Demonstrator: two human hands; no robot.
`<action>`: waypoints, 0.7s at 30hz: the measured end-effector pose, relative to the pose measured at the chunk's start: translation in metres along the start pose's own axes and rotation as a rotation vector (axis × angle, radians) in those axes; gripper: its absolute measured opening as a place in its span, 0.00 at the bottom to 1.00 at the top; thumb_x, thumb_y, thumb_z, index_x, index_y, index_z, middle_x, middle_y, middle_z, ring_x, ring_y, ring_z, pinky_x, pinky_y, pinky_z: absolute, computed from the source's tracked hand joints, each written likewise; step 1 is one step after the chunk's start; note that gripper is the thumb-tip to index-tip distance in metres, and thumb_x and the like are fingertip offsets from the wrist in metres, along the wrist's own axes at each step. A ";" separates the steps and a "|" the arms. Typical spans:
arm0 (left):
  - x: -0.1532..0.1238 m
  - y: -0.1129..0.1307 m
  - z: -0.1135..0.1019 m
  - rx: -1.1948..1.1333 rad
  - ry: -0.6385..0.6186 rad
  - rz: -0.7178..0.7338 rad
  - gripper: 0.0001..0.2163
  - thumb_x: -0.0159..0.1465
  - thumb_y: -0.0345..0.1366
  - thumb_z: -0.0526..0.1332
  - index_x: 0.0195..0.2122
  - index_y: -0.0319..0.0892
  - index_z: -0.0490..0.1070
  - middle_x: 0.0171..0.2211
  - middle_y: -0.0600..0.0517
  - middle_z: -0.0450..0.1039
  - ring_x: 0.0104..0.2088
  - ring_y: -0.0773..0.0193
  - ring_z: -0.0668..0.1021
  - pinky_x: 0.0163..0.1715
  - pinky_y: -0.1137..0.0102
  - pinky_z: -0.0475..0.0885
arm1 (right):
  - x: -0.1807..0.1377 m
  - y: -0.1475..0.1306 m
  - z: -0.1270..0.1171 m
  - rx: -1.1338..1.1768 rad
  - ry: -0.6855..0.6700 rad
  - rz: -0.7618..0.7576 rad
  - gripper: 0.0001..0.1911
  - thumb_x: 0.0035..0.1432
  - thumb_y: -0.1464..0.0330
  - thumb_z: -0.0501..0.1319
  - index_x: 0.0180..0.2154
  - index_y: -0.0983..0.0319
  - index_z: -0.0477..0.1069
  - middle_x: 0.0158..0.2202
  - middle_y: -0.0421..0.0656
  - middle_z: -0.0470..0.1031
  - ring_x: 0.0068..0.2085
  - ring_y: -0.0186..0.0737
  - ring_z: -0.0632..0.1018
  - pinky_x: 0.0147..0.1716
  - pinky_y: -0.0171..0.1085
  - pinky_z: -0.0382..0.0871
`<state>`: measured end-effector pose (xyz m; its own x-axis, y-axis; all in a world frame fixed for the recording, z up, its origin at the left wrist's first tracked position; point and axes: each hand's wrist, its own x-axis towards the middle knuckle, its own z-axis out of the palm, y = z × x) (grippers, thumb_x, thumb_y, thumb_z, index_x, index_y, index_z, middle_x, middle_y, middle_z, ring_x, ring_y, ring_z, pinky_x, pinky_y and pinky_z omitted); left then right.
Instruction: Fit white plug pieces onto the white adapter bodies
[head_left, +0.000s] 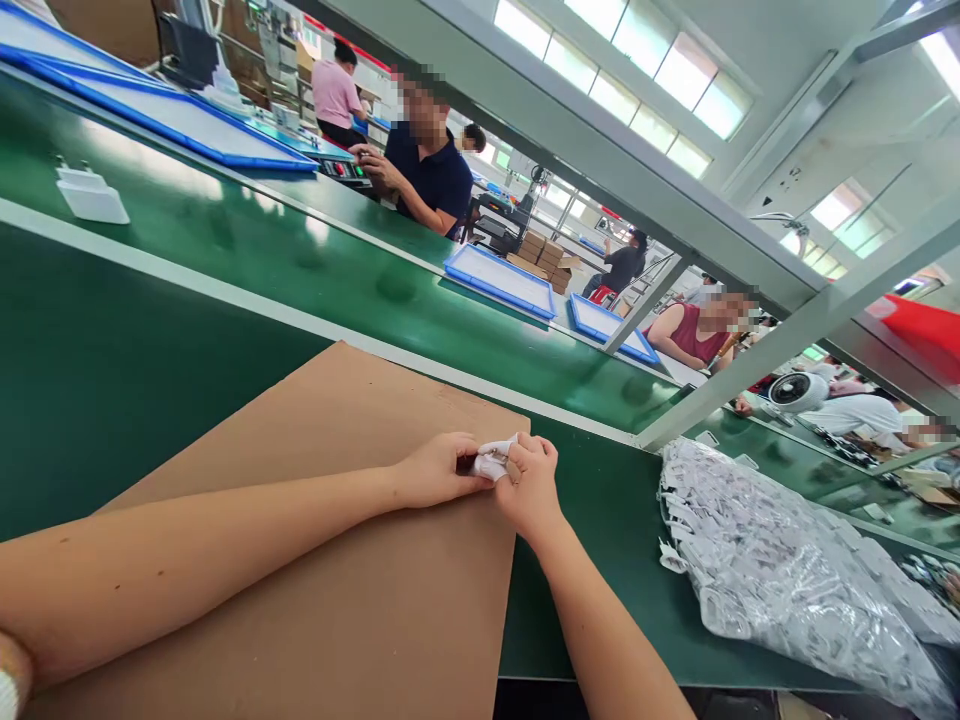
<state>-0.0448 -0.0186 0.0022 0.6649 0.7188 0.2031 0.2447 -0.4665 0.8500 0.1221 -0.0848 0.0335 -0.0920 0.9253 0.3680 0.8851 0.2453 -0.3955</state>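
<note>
My left hand (436, 469) and my right hand (531, 484) meet over the far right corner of a brown cardboard sheet (352, 560). Both hands pinch one small white plastic part (491, 458) between their fingertips. Most of the part is hidden by my fingers, so I cannot tell its exact shape. The cardboard lies on a green work surface (112, 380).
A clear plastic bag (780, 570) full of several small white parts lies at the right. A white charger (91, 194) rides on the green conveyor belt (300, 260). Blue-rimmed trays (501, 281) stand beyond it. Other people sit working across the line.
</note>
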 end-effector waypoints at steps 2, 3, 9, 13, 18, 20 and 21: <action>-0.001 0.001 0.002 0.029 0.020 0.014 0.15 0.59 0.50 0.64 0.31 0.42 0.74 0.30 0.52 0.72 0.33 0.59 0.74 0.32 0.68 0.67 | -0.002 -0.001 0.003 0.046 0.036 0.041 0.12 0.44 0.79 0.56 0.30 0.59 0.72 0.32 0.38 0.67 0.39 0.39 0.71 0.54 0.46 0.58; -0.001 0.001 0.002 0.041 0.030 0.025 0.15 0.59 0.50 0.64 0.31 0.42 0.74 0.30 0.51 0.72 0.33 0.59 0.74 0.32 0.68 0.67 | -0.003 -0.002 0.004 0.055 0.052 0.045 0.12 0.45 0.79 0.56 0.30 0.59 0.72 0.32 0.39 0.67 0.39 0.39 0.72 0.54 0.46 0.58; -0.004 0.008 0.006 -0.059 0.013 0.070 0.12 0.59 0.46 0.65 0.37 0.44 0.74 0.36 0.51 0.77 0.37 0.58 0.78 0.37 0.67 0.71 | -0.009 0.001 0.013 0.128 0.135 0.017 0.22 0.49 0.78 0.56 0.45 0.57 0.75 0.36 0.41 0.72 0.42 0.43 0.72 0.56 0.50 0.56; 0.014 0.006 -0.002 -0.070 -0.015 -0.074 0.15 0.54 0.46 0.67 0.38 0.42 0.74 0.35 0.51 0.79 0.36 0.58 0.80 0.36 0.67 0.74 | -0.011 0.010 0.023 0.185 0.298 0.063 0.18 0.57 0.69 0.60 0.50 0.60 0.72 0.42 0.47 0.75 0.48 0.50 0.73 0.57 0.55 0.57; 0.069 -0.011 -0.037 0.149 0.251 -0.222 0.15 0.54 0.44 0.66 0.40 0.44 0.74 0.37 0.50 0.80 0.40 0.54 0.80 0.42 0.64 0.74 | -0.009 0.013 0.032 0.151 0.389 0.066 0.26 0.64 0.63 0.58 0.62 0.61 0.63 0.53 0.54 0.72 0.53 0.54 0.71 0.55 0.55 0.63; 0.094 -0.019 -0.054 0.234 0.360 -0.287 0.14 0.54 0.42 0.65 0.41 0.44 0.73 0.40 0.48 0.80 0.44 0.51 0.80 0.45 0.62 0.73 | -0.007 0.013 0.033 0.134 0.338 0.039 0.25 0.64 0.66 0.59 0.61 0.61 0.65 0.51 0.53 0.73 0.51 0.52 0.72 0.53 0.53 0.65; 0.105 -0.022 -0.062 0.271 0.406 -0.318 0.14 0.55 0.41 0.65 0.42 0.44 0.73 0.42 0.46 0.80 0.46 0.49 0.79 0.47 0.61 0.72 | -0.005 0.014 0.033 0.129 0.311 0.024 0.24 0.63 0.67 0.60 0.60 0.61 0.67 0.49 0.51 0.74 0.51 0.51 0.73 0.53 0.52 0.66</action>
<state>-0.0240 0.0986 0.0347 0.2180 0.9604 0.1737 0.5953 -0.2719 0.7561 0.1201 -0.0767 -0.0019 0.0894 0.8032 0.5889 0.8187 0.2775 -0.5028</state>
